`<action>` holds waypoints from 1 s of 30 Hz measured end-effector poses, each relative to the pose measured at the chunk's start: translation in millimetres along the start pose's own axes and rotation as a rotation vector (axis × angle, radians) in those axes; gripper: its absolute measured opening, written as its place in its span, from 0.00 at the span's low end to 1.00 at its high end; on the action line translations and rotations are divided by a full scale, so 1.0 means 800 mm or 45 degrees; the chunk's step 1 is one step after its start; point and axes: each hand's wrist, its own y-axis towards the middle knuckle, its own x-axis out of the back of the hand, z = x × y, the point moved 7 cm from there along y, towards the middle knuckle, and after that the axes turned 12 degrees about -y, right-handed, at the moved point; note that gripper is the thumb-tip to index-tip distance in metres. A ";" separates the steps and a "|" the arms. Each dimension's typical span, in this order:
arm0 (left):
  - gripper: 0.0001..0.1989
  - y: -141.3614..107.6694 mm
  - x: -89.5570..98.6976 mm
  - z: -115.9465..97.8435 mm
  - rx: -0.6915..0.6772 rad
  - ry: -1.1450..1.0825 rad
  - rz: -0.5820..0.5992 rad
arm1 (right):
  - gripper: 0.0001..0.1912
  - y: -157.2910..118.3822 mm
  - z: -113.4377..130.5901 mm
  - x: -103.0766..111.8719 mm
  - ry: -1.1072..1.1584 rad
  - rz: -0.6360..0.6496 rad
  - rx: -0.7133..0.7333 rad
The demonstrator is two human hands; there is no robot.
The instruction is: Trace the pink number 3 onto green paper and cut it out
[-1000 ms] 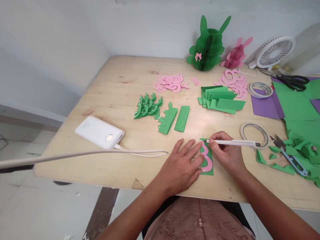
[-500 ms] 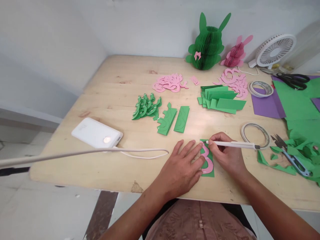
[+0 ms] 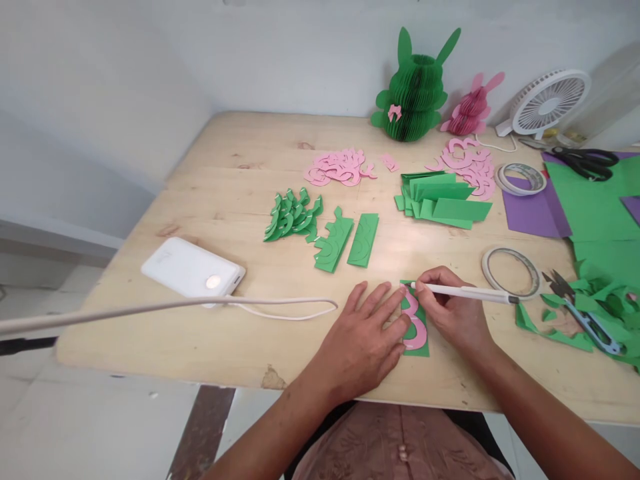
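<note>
With fingers spread, my left hand [image 3: 357,343] lies flat, its fingertips pressing on a curvy pink paper shape [image 3: 419,333]. That shape rests on a narrow green paper strip [image 3: 424,351] close to the table's front edge. In a pinch, my right hand [image 3: 453,310] grips a white pen [image 3: 467,292], its tip at the top of the pink shape. Beyond my hands are two green strips with drawn curves: a plain one [image 3: 363,240] and a partly cut one [image 3: 335,243].
Curled green cutouts [image 3: 293,217], pink cutouts [image 3: 340,167] and folded green strips [image 3: 445,200] lie farther back. A white power bank [image 3: 193,267] with a cable is at left. At right are a tape roll [image 3: 513,272], blue-handled scissors [image 3: 595,327] and green scraps [image 3: 565,337]. Paper rabbits [image 3: 417,93] stand behind.
The pen's rear end has dipped slightly, while its tip stays near the top of the pink shape. My left hand keeps its place.
</note>
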 end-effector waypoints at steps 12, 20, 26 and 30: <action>0.16 0.000 0.001 0.000 0.002 -0.011 -0.005 | 0.05 0.001 0.004 0.001 -0.006 0.002 -0.004; 0.15 0.000 0.002 0.000 -0.001 -0.001 -0.014 | 0.05 0.000 0.003 -0.002 -0.015 0.017 0.016; 0.15 0.000 0.000 0.001 0.004 -0.008 -0.001 | 0.05 0.001 0.005 -0.002 -0.018 0.024 0.038; 0.15 0.000 -0.001 0.001 0.008 -0.017 0.007 | 0.05 0.001 0.006 -0.001 -0.019 0.022 0.054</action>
